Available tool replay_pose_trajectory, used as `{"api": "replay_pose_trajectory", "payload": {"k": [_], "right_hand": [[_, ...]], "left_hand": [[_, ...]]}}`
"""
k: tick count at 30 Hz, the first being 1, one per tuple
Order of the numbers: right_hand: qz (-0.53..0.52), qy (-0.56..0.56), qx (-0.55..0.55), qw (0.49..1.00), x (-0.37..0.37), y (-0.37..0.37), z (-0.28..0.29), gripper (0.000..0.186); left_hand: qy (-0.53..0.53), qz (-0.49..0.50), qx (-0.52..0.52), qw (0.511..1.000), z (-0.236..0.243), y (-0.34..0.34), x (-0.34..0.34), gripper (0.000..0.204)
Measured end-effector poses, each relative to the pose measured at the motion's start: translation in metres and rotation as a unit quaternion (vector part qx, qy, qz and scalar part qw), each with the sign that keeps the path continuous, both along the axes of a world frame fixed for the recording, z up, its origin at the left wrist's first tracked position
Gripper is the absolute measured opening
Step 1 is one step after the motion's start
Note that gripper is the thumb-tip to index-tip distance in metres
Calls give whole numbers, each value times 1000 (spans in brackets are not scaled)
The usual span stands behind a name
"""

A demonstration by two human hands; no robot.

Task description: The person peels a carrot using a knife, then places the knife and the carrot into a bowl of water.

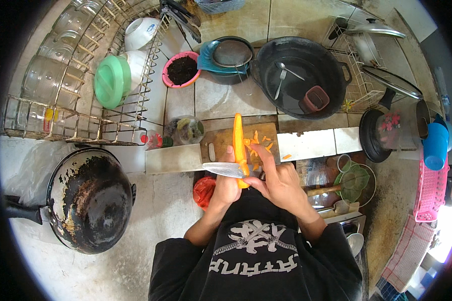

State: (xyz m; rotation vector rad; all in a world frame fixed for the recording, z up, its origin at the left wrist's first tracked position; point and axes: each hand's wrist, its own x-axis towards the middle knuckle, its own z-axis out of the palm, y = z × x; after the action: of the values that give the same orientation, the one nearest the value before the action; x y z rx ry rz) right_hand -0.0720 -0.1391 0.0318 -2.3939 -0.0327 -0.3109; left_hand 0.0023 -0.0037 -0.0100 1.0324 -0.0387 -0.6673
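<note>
A long peeled carrot stands out upright in the picture, and my left hand is closed round its lower part. Across the carrot lies the blade of a knife, its tip toward the left. My right hand grips the knife; the handle is mostly hidden by the fingers. Its thumb is beside the carrot's lower end, and the index finger reaches forward. Beyond the hands is a wooden cutting board, with several orange carrot shavings on its right half. One shaving sits on the white tiled ledge.
A big dark basin holds a spoon, a fork and a reddish container. Left of it are a dark pot with a strainer and a pink bowl. A wire dish rack and a blackened pan are at left.
</note>
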Motion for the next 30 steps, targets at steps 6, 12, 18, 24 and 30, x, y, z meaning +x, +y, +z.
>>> {"api": "replay_pose_trajectory", "payload": {"k": [6, 12, 18, 24, 30], "right_hand": [[-1, 0, 3, 1000, 8, -1, -3, 67], [-8, -11, 22, 1000, 19, -2, -11, 68], [-20, -46, 24, 998, 29, -5, -14, 69], [-2, 13, 35, 999, 22, -7, -7, 71], [-16, 16, -2, 1000, 24, -9, -8, 73]], "left_hand": [[-28, 26, 49, 998, -10, -7, -11, 47], [-72, -42, 96, 992, -29, 10, -3, 46], [-83, -68, 119, 987, -19, 10, -8, 37], [-39, -74, 87, 993, -8, 14, 2, 39], [-64, -96, 114, 987, -5, 12, -4, 49]]}}
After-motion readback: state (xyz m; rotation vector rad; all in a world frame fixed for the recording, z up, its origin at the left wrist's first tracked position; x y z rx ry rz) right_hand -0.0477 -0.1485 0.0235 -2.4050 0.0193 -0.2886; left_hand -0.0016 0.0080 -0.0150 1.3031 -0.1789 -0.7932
